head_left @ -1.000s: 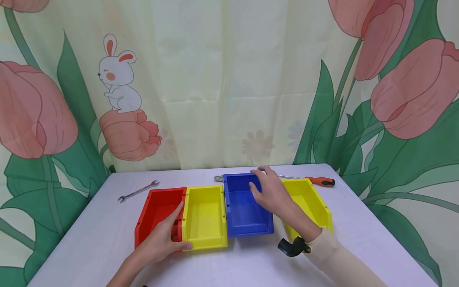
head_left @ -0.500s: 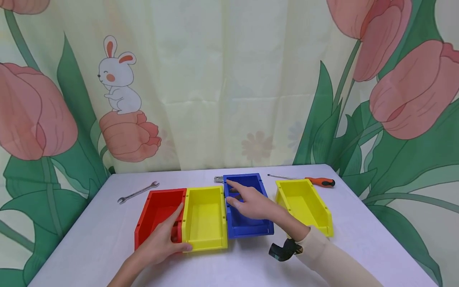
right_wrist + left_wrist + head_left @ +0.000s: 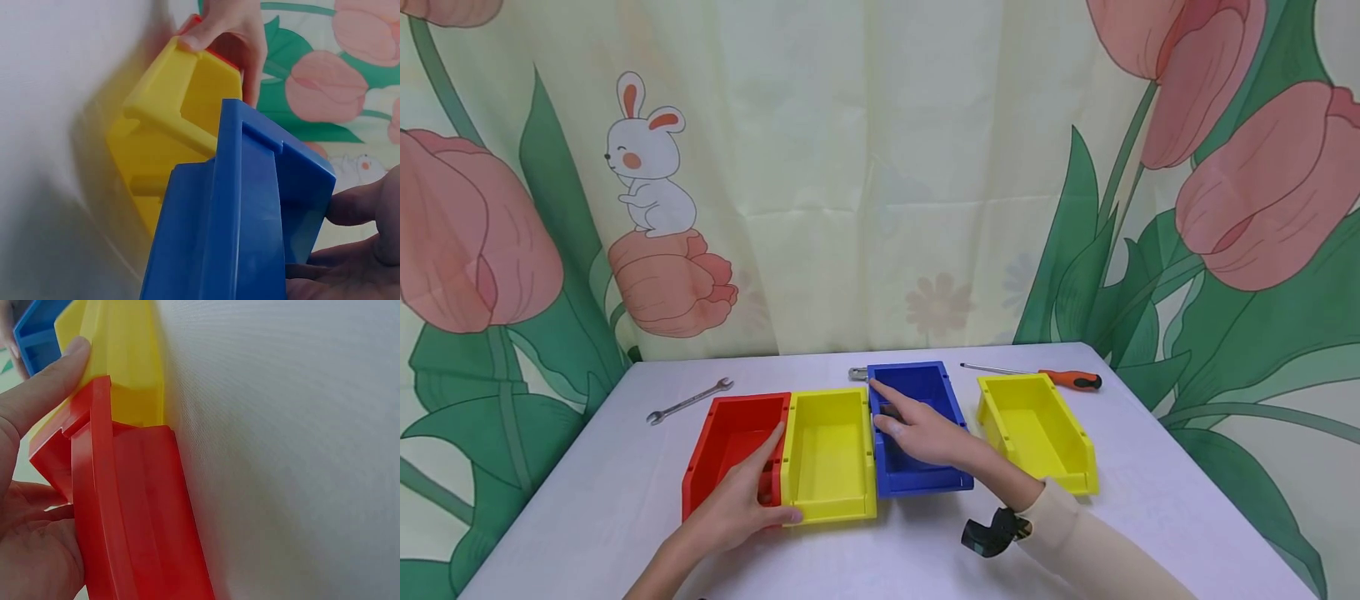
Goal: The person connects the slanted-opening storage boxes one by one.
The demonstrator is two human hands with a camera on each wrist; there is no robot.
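A red plastic bin (image 3: 722, 417), a yellow bin (image 3: 831, 450) and a blue bin (image 3: 925, 479) stand side by side on the table, walls against each other. My left hand (image 3: 733, 504) grips the adjoining red and yellow walls. Its thumb (image 3: 59, 378) lies over the yellow bin's front corner, and the other fingers reach inside the red bin. My right hand (image 3: 928, 433) reaches into the blue bin and holds its left wall, index finger and thumb at the rim. The remaining right fingers are partly hidden inside.
A second yellow bin (image 3: 1037, 425) stands apart on the right. Behind it lies a screwdriver (image 3: 1071, 380) with an orange and black handle. An open-ended wrench (image 3: 688, 402) lies at the back left. A metal tool end (image 3: 857, 374) shows behind the blue bin.
My right hand has moved left, from above the blue bin's back right side to its left wall. The left hand and the bins have stayed in place.
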